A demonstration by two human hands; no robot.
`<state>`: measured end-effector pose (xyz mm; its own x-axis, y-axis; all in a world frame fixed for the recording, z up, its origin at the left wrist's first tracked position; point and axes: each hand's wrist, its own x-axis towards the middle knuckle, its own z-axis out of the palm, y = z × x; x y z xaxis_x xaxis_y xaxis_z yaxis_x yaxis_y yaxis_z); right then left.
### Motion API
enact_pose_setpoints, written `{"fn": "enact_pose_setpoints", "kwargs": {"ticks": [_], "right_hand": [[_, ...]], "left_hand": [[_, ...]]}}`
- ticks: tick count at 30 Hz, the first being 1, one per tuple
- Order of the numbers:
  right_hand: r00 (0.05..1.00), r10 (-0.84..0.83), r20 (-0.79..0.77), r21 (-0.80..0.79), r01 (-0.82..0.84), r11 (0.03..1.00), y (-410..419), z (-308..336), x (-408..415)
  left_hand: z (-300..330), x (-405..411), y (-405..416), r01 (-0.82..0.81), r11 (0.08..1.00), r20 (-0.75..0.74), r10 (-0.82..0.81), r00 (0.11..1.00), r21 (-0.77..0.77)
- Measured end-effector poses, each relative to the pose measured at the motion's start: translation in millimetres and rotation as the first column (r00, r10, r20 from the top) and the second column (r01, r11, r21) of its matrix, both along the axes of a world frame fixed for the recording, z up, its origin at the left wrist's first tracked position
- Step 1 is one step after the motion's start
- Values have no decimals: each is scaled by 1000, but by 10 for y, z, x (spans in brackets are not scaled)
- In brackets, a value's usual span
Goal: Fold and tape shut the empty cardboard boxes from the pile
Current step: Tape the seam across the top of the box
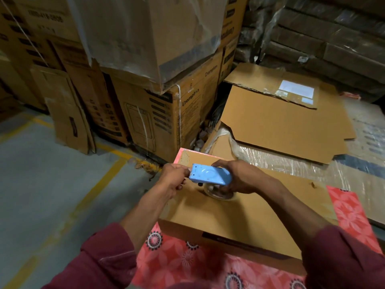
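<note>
Both hands are on the tape gun (210, 175), which hovers over the far left corner of the box (239, 207). The right hand (239, 178) wraps the blue body from the far side, with the clear tape roll (218, 193) hanging just below it. The left hand (174, 180) pinches at the gun's front end, where the tape end seems to come off the blade; the strip itself is too faint to make out.

The box lies flat-topped on a red patterned cloth (187, 261), close to the person. Its top looks folded down, though I cannot see a seam or any tape laid on it yet, so the sealing step seems only to be starting.

Several things could go wrong from here. If the left fingers lose the tape end, it may snap back onto the roll and have to be picked free again. Clear tape also folds onto itself easily, so a slack pull could leave it stuck to the fingers or wrinkled. The serrated blade sits right beside the left fingertips, and a careless tug could nick them. With neither hand pressing the box, its flaps may spring up, and the strip could then land crooked or off the seam. More flattened cardboard (287, 119) waits beyond, on plastic-wrapped stock.
</note>
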<state>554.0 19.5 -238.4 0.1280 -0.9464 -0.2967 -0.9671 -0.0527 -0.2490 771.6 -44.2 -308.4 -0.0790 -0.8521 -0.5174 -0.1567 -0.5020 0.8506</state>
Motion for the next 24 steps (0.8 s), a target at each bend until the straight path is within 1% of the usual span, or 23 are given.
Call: {"fn": "enact_pose_setpoints", "kwargs": {"ticks": [2,4,8,13,15,19,24], "right_hand": [[1000,9,13,81,-10,997,-116,79,46],[1000,15,-5,111,-14,994,-198,161,93],[999,-3,-36,123,7,992,-277,328,116],[993,38,-112,148,-21,989,-235,414,102],[991,39,-132,142,-20,990,-200,402,75],[993,25,-112,170,-5,985,-131,297,40],[993,57,-106,178,-37,983,-132,254,95]], "left_hand": [[13,48,-92,9,1000,75,-11,997,21],[49,58,-185,1,998,100,-7,995,57],[137,107,-318,21,990,55,-29,998,139],[94,226,-397,93,975,21,-99,995,204],[52,317,-435,90,972,28,-98,995,216],[-52,477,-408,89,969,59,-106,993,231],[-174,639,-426,42,979,137,-69,988,198]]}}
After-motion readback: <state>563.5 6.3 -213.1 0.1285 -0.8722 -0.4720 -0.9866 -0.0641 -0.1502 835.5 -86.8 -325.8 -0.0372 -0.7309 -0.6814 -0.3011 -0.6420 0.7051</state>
